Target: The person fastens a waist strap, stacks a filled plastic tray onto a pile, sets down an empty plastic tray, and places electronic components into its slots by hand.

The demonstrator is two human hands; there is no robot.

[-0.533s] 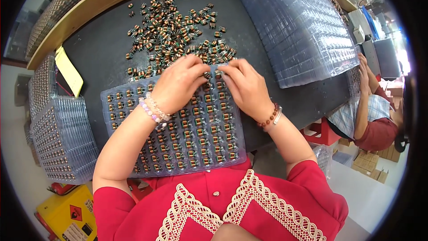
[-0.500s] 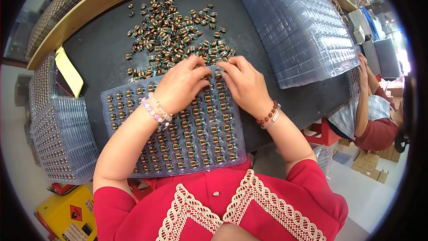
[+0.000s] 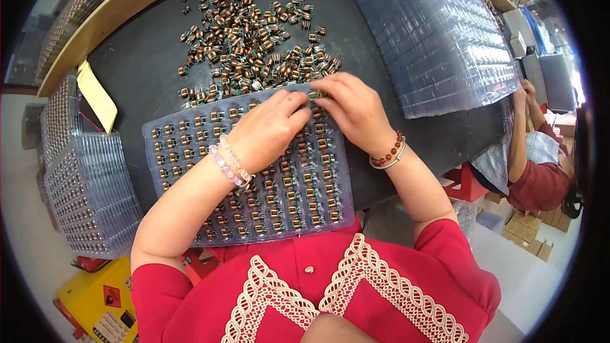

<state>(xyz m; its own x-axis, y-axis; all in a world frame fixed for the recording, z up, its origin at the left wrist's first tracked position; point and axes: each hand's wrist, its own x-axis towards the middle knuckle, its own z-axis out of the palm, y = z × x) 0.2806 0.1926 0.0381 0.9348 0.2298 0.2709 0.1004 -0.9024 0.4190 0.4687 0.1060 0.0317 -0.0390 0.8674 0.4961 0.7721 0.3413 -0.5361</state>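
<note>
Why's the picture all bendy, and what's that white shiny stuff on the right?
Head view: the wooden edge curves and the corners go black, from the fisheye lens; head view: white streaks are glare on the clear stack; head view: the tray looks fairly sharp.

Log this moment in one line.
left hand: over coil tray | right hand: at tray's far edge | loose coils: piled beyond | grip: unclear, fingertips partly hidden
</note>
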